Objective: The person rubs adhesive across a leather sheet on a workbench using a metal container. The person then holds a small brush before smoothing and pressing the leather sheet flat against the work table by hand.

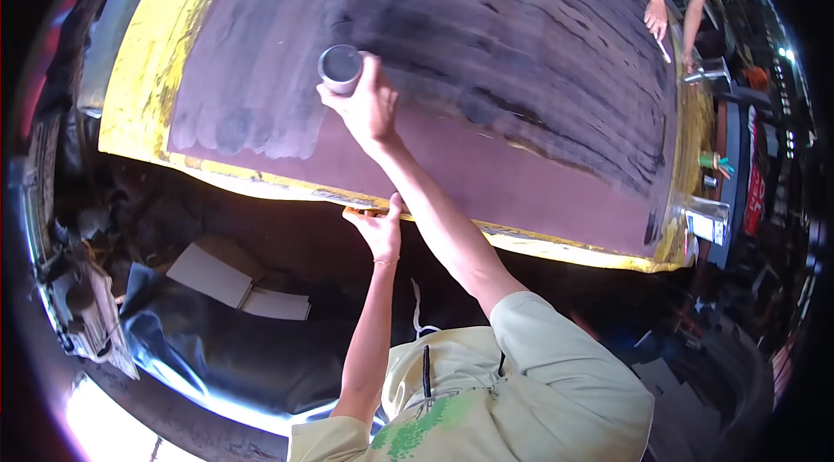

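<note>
A broad panel [521, 184] with a brownish-purple surface and a yellow border lies in front of me. Dark, streaky coating covers most of it, while a strip along the near edge is plain. Over its left part, my right hand [372, 110] grips a round grey cup [340, 65] by its side. Dark contents show at the cup's top. My left hand [380, 232] is closed at the panel's near edge, beneath my right forearm. Something small and orange [354, 212] shows at its fingers; its kind is unclear.
Across the panel at the upper right, another person's hand [656, 19] holds a thin pale tool [665, 51]. A metal container [714, 71] is by that person's other hand. White sheets [208, 275] and black sheeting [234, 358] lie at lower left. A labelled can [708, 220] stands at the right edge.
</note>
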